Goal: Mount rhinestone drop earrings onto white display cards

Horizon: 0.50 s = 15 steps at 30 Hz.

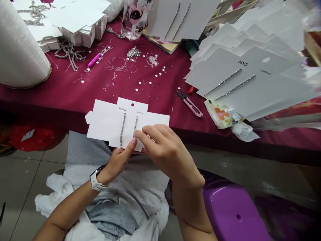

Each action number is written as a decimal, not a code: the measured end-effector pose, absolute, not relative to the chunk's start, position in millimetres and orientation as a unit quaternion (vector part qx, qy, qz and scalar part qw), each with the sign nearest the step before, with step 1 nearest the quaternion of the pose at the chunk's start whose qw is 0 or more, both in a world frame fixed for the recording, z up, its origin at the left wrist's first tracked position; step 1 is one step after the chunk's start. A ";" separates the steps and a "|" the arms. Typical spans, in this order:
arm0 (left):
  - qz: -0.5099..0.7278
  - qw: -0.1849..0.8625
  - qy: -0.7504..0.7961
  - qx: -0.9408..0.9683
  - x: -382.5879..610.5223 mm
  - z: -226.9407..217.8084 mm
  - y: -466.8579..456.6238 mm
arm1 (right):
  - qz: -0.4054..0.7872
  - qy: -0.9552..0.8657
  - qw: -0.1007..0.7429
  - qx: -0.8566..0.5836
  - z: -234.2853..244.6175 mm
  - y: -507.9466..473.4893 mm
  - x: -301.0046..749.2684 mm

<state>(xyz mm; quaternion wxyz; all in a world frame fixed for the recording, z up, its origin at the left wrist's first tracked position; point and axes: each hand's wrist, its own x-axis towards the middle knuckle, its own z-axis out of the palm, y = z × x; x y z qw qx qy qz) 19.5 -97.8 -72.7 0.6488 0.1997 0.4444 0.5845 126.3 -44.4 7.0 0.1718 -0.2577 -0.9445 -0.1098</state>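
A white earring card (102, 122) printed "MNG" is held above my lap, at the table's front edge. Two sparkling strand earrings lie on it: a left strand (122, 130) in full view, and a right strand (135, 124) whose lower end my fingers cover. My left hand (122, 159) grips the card's bottom edge, thumb on the front and fingers hidden behind. My right hand (160, 144) is bent over the card's lower right, thumb and index finger pinched at the lower part of the right strand. Its other fingers curl inward.
On the maroon tablecloth (95, 87) lie pink thread snips (190, 103), a pink pen-like tool (94, 60), silver chains (70, 52) and thread scraps. Overlapping finished cards (250, 80) stand right; a white roll (22, 47) stands left. A purple stool (233, 211) is beside me.
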 end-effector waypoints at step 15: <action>0.573 0.654 0.447 0.211 19.4 -67.2 -99.0 | -0.246 -0.904 0.152 -0.316 7.3 -54.6 128.1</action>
